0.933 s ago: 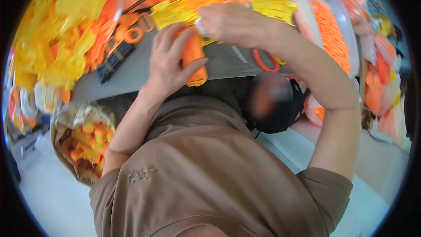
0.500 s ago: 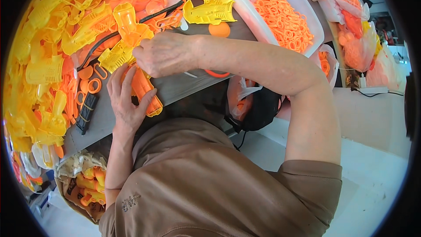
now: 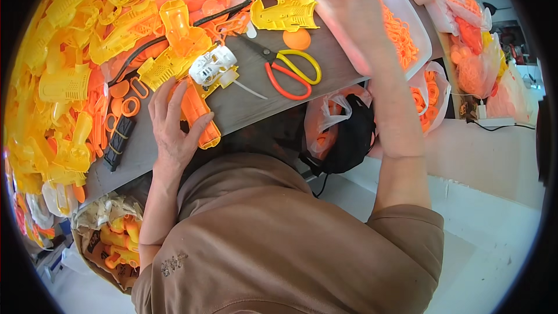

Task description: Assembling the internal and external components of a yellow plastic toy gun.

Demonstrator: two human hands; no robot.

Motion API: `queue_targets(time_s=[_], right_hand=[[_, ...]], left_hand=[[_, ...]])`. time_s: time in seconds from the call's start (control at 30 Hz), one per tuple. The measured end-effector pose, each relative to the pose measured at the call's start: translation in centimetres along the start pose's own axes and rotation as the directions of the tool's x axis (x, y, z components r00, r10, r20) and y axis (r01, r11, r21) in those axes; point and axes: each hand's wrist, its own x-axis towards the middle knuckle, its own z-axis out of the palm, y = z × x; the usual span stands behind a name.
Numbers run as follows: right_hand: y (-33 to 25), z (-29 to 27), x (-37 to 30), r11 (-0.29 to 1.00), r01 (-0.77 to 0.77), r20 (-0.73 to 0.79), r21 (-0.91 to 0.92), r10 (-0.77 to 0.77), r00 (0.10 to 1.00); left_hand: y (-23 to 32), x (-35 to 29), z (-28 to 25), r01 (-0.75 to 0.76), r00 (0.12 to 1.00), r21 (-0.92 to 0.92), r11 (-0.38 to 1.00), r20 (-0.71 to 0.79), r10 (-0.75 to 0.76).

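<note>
Clock directions are taken from the left hand [image 3: 170, 134], with twelve o'clock at the top of the view. An orange piece [image 3: 195, 103], edged with yellow at its lower end, is held by that hand at the near edge of the grey surface [image 3: 244, 110]. It is gripped between the thumb on one side and the fingers on the other, the fingers being slightly parted and bent. At one o'clock, just past the piece's upper end, a white mechanism [image 3: 213, 65] is seated on yellow plastic.

At two o'clock, scissors [image 3: 269, 56] with one red and one yellow handle are laid on the surface, an orange disc [image 3: 297, 39] being placed just above them. Farther out at two o'clock, the right hand [image 3: 354, 14] is seen over the wall of a white tub [image 3: 423, 61], in which small orange parts [image 3: 401, 40] are heaped. Its fingers are blurred; whether they are spread or pinching something cannot be told.

Near nine o'clock, a banded black bundle [image 3: 119, 142] is placed on the surface, and at ten yellow shells [image 3: 64, 90] are piled. At seven, yellow-orange parts [image 3: 122, 238] are contained in a paper bag [image 3: 87, 235].
</note>
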Motion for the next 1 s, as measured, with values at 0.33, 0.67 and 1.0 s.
queue_targets(time_s=[0.33,0.67,1.0], right_hand=[[11.1,2.5,-4.2,0.889,-0.156,0.131,-0.43,0.232,0.964],[0.4,-3.7,-4.2,0.93,-0.208,-0.07,0.304,0.239,0.968],[-14.2,6.9,-9.2,0.743,0.274,0.105,0.611,-0.419,0.902]], left_hand=[[-0.6,-0.5,-0.2,0.034,0.999,0.015,0.999,-0.017,-0.034],[-0.7,-0.5,-1.8,-0.032,0.999,-0.038,0.999,-0.008,0.032],[-1.8,-0.8,-1.0,-0.067,0.994,-0.041,0.997,0.079,0.07]])
